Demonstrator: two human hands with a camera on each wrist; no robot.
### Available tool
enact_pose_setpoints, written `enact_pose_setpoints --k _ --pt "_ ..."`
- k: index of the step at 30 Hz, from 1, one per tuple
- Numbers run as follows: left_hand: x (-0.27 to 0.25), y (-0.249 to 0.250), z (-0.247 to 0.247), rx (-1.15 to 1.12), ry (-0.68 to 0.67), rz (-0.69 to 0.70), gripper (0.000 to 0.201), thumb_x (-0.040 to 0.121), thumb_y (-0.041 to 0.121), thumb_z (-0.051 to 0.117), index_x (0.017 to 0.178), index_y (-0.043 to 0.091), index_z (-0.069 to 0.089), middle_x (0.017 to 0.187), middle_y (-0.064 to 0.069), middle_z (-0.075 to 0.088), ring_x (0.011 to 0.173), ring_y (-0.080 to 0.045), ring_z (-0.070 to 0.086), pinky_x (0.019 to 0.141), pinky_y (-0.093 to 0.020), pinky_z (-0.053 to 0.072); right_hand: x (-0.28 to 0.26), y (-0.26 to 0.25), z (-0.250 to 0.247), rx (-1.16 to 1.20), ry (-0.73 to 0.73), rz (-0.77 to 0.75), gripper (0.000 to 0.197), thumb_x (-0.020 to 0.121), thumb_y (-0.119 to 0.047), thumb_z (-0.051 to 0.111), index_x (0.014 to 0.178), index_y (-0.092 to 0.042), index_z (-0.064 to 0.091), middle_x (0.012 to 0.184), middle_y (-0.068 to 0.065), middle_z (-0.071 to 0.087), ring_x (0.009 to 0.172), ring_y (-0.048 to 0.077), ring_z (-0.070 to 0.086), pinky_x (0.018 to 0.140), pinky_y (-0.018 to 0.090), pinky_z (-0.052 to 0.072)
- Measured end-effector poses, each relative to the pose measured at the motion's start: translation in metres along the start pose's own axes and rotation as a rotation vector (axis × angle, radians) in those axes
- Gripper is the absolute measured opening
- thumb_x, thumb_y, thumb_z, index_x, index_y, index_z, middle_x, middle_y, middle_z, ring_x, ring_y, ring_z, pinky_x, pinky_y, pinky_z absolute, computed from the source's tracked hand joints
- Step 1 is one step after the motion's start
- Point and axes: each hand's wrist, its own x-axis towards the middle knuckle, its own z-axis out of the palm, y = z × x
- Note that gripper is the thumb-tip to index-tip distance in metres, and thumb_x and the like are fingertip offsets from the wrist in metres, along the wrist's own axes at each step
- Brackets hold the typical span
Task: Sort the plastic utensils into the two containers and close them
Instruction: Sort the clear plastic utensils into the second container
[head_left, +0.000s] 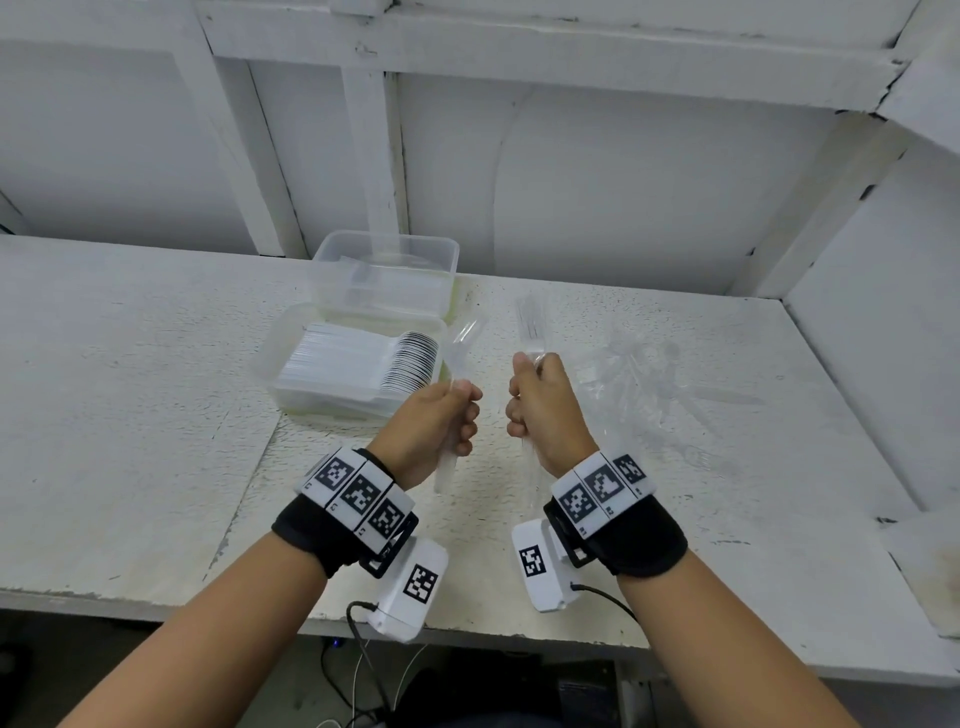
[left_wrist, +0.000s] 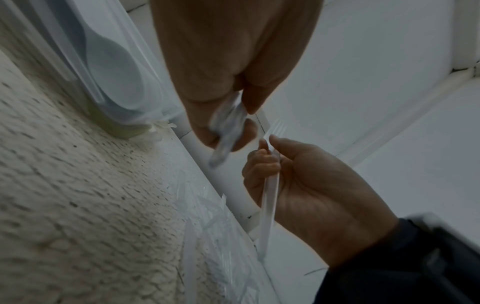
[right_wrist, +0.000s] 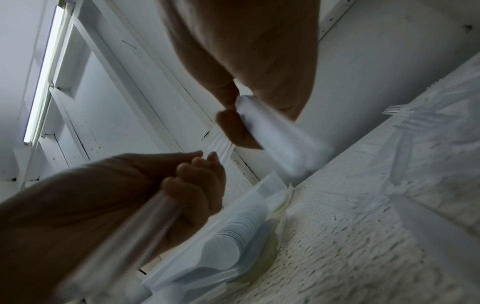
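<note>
Clear spoons (head_left: 460, 358) fisted in left hand (head_left: 435, 431), forks (head_left: 529, 325) fisted in right hand (head_left: 545, 410); fingers curled tight, types apart for sorting into containers (head_left: 291, 364).

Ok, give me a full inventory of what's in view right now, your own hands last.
near container: one, clear plastic, lidless, on the counter's left side, packed with a row of white spoons.
far container: one, clear plastic, lidless, directly behind the near one, contents hard to make out.
loose utensils: a pile, clear plastic, count unclear, on the counter to the right; forks among them.
counter: one, white, rough painted top.
wall panels: white, behind the counter.
wrist bands: two, black with marker tags, one per wrist.
left hand: grip closed on clear spoons, bowls up.
right hand: grip closed on clear forks, tines up.
</note>
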Motion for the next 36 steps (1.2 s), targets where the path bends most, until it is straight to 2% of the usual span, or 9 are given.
enact_pose_setpoints --k 5,10,16,21,25,27,29,33,36 --pt "0.0 -0.002 0.004 -0.072 0.034 0.02 0.02 0.101 0.014 0.034 0.086 0.008 0.046 0.083 -0.011 0.062 0.077 -0.02 0.063 0.067 -0.031 0.055 -0.004 0.008 0.0 -0.068 0.034 -0.098 0.022 0.098 -0.024 0.043 0.089 -0.011 0.059 0.062 -0.001 0.044 0.055 0.009 0.043 0.052 0.022 0.039" --pt "0.0 -0.003 0.009 -0.042 0.062 0.057 0.015 0.102 0.014 0.033 0.093 0.008 0.044 0.078 -0.011 0.058 0.066 -0.019 0.058 0.058 -0.025 0.053 -0.006 0.011 0.008 -0.095 0.048 -0.117 0.014 0.1 -0.03 0.033 0.113 -0.024 0.036 0.068 -0.005 0.045 0.056 0.007 0.042 0.054 0.021 0.034" --pt "0.001 -0.006 0.012 0.01 0.052 0.09 0.018 0.102 0.015 0.031 0.089 0.011 0.043 0.082 -0.007 0.06 0.077 -0.018 0.061 0.072 -0.031 0.051 -0.004 0.008 0.01 -0.086 0.073 -0.155 0.012 0.098 -0.025 0.042 0.101 -0.015 0.048 0.076 -0.006 0.048 0.063 0.003 0.047 0.052 0.012 0.039" --pt "-0.001 -0.004 0.014 0.057 0.039 0.095 0.017 0.102 0.016 0.031 0.091 0.009 0.042 0.088 -0.006 0.064 0.081 -0.016 0.065 0.085 -0.038 0.051 0.001 0.003 0.01 0.192 0.054 -0.002 0.015 0.094 -0.017 0.052 0.08 -0.015 0.056 0.066 -0.002 0.05 0.064 0.01 0.05 0.07 0.03 0.048" --pt "-0.003 -0.002 0.014 0.035 -0.039 0.053 0.021 0.103 0.018 0.029 0.101 0.004 0.045 0.087 -0.014 0.065 0.078 -0.023 0.066 0.076 -0.036 0.054 -0.003 -0.003 0.009 0.324 0.004 0.079 0.012 0.092 -0.018 0.056 0.08 -0.017 0.058 0.066 -0.004 0.056 0.056 0.007 0.057 0.048 0.021 0.046" --pt "-0.004 -0.001 0.014 0.056 -0.06 0.038 0.024 0.103 0.019 0.03 0.103 0.003 0.048 0.08 -0.012 0.064 0.072 -0.021 0.065 0.07 -0.034 0.055 -0.003 -0.002 0.01 0.322 -0.021 0.111 0.009 0.091 -0.019 0.059 0.083 -0.017 0.06 0.066 -0.003 0.057 0.054 0.01 0.055 0.047 0.022 0.043" --pt "-0.005 0.0 0.013 0.048 -0.071 0.033 0.026 0.102 0.019 0.03 0.099 0.003 0.05 0.071 -0.009 0.06 0.061 -0.018 0.062 0.061 -0.03 0.055 -0.003 0.0 0.009 0.305 -0.057 0.138 0.008 0.091 -0.021 0.059 0.084 -0.017 0.059 0.064 -0.001 0.054 0.053 0.014 0.047 0.049 0.025 0.037" --pt "-0.007 0.002 0.011 0.027 -0.093 0.035 0.027 0.102 0.023 0.031 0.107 0.001 0.047 0.06 -0.005 0.051 0.047 -0.015 0.052 0.046 -0.026 0.048 0.0 0.004 0.005 0.191 -0.084 0.097 0.007 0.09 -0.025 0.059 0.084 -0.025 0.056 0.076 -0.007 0.058 0.075 0.01 0.054 0.073 0.033 0.037" --pt "-0.007 0.002 0.01 0.114 -0.089 0.055 0.041 0.1 0.031 0.036 0.117 -0.004 0.047 0.059 -0.001 0.045 0.041 -0.01 0.044 0.039 -0.02 0.038 0.001 0.0 0.004 0.047 -0.099 0.015 0.012 0.094 -0.026 0.053 0.102 -0.02 0.047 0.09 -0.004 0.062 0.076 0.007 0.058 0.07 0.027 0.04"
